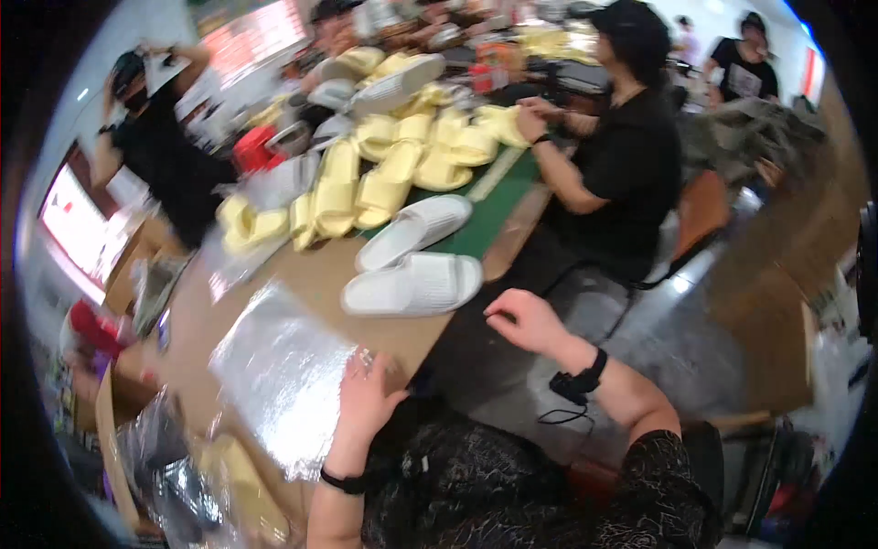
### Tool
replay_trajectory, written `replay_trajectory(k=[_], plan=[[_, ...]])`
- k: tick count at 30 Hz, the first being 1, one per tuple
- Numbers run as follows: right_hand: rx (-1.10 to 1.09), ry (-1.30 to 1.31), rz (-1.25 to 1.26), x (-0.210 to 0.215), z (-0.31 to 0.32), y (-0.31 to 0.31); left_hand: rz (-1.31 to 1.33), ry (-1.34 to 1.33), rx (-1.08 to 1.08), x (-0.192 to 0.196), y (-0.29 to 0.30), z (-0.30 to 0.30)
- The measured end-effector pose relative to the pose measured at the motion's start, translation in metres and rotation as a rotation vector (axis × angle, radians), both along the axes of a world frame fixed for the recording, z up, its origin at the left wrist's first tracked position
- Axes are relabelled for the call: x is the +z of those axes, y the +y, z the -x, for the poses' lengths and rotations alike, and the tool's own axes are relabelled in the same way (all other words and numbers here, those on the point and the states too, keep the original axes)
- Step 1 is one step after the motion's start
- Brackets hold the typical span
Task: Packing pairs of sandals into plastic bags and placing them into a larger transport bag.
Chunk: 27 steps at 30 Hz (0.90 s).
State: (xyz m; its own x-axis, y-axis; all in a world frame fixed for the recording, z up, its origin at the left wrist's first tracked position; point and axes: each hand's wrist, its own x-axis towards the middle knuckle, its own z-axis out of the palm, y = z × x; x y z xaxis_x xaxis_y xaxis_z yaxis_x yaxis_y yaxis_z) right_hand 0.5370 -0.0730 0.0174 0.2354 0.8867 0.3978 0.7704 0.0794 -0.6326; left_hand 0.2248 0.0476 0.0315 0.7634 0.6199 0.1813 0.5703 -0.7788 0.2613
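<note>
My left hand rests at the right edge of a shiny clear plastic bag lying flat on the brown table top. Its thumb points out to the right and its fingers are stretched forward, a ring on one of them. Past the table's right edge, my right hand hangs in the air with curled fingers and no object visible in it. Just ahead of both hands lies a pair of white slippers, the nearer slipper beside the farther one.
Many pale yellow slippers are heaped farther back, beside a green mat. A seated co-worker handles yellow slippers at the right. Another person stands far left. An open carton with plastic-wrapped slippers stands at lower left.
</note>
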Motion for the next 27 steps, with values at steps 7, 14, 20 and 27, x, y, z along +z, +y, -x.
replay_trajectory(k=[7, 14, 20, 27], plan=[[-0.428, -0.410, -0.221, 0.089, -0.079, -0.076, 0.154, 0.105, 0.097, -0.019, 0.010, 0.009], [-1.458, -0.114, -0.542, 0.107, -0.254, -0.258, 0.141, 0.144, 0.094, -0.030, 0.013, 0.004], [-1.643, 0.080, -0.776, 0.160, -0.308, -0.330, 0.142, 0.147, 0.078, -0.020, 0.016, 0.012], [-1.119, 0.877, -1.260, 0.226, -0.300, -0.330, 0.102, 0.167, 0.052, -0.021, 0.015, 0.014]])
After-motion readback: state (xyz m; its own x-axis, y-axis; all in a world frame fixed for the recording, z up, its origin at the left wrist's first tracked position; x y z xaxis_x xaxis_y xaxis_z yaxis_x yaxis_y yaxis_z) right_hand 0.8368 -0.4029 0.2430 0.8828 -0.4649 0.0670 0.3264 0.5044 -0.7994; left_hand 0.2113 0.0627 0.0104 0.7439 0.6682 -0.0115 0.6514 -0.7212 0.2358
